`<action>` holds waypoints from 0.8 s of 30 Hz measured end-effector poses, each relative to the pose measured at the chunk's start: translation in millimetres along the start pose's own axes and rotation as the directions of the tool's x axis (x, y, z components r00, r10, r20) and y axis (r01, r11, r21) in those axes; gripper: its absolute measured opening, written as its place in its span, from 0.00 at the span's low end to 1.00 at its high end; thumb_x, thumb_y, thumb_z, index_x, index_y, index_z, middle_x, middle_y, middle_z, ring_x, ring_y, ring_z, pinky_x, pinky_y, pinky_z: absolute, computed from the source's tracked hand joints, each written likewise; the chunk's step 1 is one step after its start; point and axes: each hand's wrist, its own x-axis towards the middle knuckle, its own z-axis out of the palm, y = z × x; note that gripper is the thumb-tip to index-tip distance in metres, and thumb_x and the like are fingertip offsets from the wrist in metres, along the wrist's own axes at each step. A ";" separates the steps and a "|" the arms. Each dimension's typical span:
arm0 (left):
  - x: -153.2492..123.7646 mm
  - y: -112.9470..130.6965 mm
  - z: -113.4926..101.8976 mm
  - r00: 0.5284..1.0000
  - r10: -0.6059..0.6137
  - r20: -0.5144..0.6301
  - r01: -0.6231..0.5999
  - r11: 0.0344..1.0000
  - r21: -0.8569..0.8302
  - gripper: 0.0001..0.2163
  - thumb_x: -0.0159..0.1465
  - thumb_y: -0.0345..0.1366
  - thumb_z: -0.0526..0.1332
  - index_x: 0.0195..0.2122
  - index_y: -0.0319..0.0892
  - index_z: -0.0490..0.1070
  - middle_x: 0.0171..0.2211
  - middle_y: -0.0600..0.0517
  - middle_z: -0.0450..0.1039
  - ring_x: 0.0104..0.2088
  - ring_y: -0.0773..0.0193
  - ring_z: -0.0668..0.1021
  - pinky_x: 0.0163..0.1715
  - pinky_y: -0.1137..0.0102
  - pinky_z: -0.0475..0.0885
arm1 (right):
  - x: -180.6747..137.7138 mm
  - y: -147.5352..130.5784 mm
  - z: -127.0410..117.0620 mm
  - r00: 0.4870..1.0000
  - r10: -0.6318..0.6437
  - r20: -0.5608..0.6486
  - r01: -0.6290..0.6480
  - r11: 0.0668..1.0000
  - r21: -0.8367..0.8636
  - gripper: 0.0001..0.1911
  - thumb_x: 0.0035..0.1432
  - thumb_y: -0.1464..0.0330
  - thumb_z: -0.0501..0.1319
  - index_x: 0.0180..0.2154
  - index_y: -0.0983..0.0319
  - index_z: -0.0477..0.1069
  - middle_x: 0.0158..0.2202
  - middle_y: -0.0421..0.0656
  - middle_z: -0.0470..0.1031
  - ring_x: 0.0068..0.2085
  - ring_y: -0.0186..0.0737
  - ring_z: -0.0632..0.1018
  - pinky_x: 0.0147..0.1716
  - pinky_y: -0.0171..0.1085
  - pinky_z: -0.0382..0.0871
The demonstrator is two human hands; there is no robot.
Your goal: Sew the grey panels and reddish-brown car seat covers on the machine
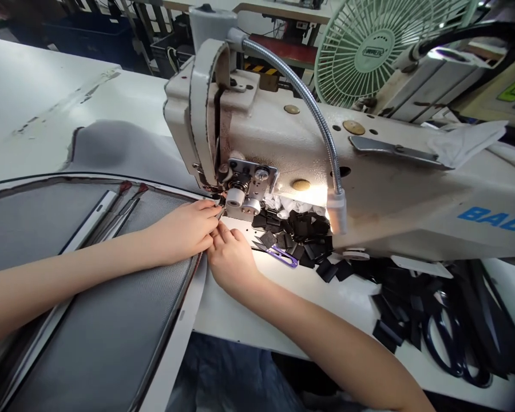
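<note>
A grey mesh fabric panel [158, 312] with dark binding and a white edge strip lies under my left arm and runs up to the sewing machine [292, 137]. My left hand [189, 229] rests on the panel's corner, its fingers closed on the edge just in front of the presser foot area. Close beside it, my right hand [232, 257] is curled with thumb and fingers pinched at the same corner. Both sets of fingertips almost meet below the needle, and what lies between them is partly hidden.
Black fabric tabs [304, 234] pile up right of the needle, with purple thread snips [283, 256] among them. Dark-handled scissors [444, 337] lie at the right. A flexible lamp [337, 209] hangs over the bed, and a green fan [373, 51] stands behind.
</note>
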 end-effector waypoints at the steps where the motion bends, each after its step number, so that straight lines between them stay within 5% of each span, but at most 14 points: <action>1: 0.1 -0.3 0.1 1.000 -0.003 -0.006 0.003 1.000 -0.003 0.15 0.65 0.29 0.55 0.48 0.34 0.78 0.61 0.39 0.71 0.63 0.46 0.70 0.64 0.53 0.66 | -2.0 -1.1 0.4 1.000 -0.005 -0.013 0.005 1.000 -0.014 0.16 0.68 0.73 0.55 0.49 0.77 0.76 0.55 0.63 0.76 0.61 0.60 0.73 0.44 0.47 0.73; 6: -1.9 -2.0 2.4 0.999 0.029 -0.038 -0.029 1.000 -0.005 0.13 0.66 0.30 0.55 0.44 0.35 0.78 0.58 0.41 0.73 0.61 0.50 0.71 0.65 0.57 0.64 | -14.4 -12.2 0.7 0.988 -0.127 -0.088 0.118 0.988 -0.099 0.17 0.69 0.75 0.51 0.49 0.76 0.76 0.50 0.62 0.79 0.53 0.53 0.78 0.42 0.45 0.72; 11: 5.6 0.6 6.2 0.997 -0.013 -0.081 0.012 1.000 -0.001 0.11 0.65 0.28 0.53 0.37 0.36 0.76 0.53 0.41 0.75 0.55 0.50 0.74 0.57 0.57 0.70 | -9.3 -12.2 -3.8 0.994 -0.109 0.007 0.110 0.993 -0.046 0.15 0.68 0.76 0.53 0.45 0.75 0.77 0.44 0.61 0.81 0.54 0.54 0.77 0.41 0.45 0.72; 16: 13.1 1.5 4.8 0.992 -0.065 -0.113 0.065 0.998 0.001 0.10 0.66 0.29 0.53 0.35 0.37 0.73 0.43 0.42 0.75 0.46 0.51 0.76 0.49 0.58 0.73 | 0.6 -1.6 -9.1 0.994 -0.061 0.089 0.066 0.996 -0.060 0.17 0.69 0.76 0.51 0.49 0.75 0.76 0.49 0.61 0.79 0.59 0.56 0.74 0.42 0.45 0.71; 20: -11.3 20.4 -4.2 0.985 -0.111 -0.133 0.128 0.984 0.127 0.11 0.68 0.36 0.53 0.39 0.37 0.73 0.43 0.41 0.75 0.46 0.47 0.77 0.45 0.55 0.73 | -13.8 -13.0 -25.7 0.988 -0.056 0.141 0.068 0.995 -0.077 0.17 0.68 0.74 0.53 0.50 0.76 0.76 0.52 0.62 0.78 0.59 0.58 0.74 0.42 0.46 0.71; 24: -47.1 49.4 -5.0 0.965 -0.249 0.081 0.236 0.961 0.142 0.20 0.66 0.42 0.55 0.56 0.38 0.68 0.42 0.43 0.77 0.34 0.48 0.80 0.29 0.59 0.72 | -49.9 -54.3 -50.5 0.942 -0.247 0.229 0.243 0.969 0.047 0.14 0.60 0.74 0.60 0.44 0.75 0.79 0.48 0.64 0.79 0.47 0.56 0.79 0.35 0.45 0.70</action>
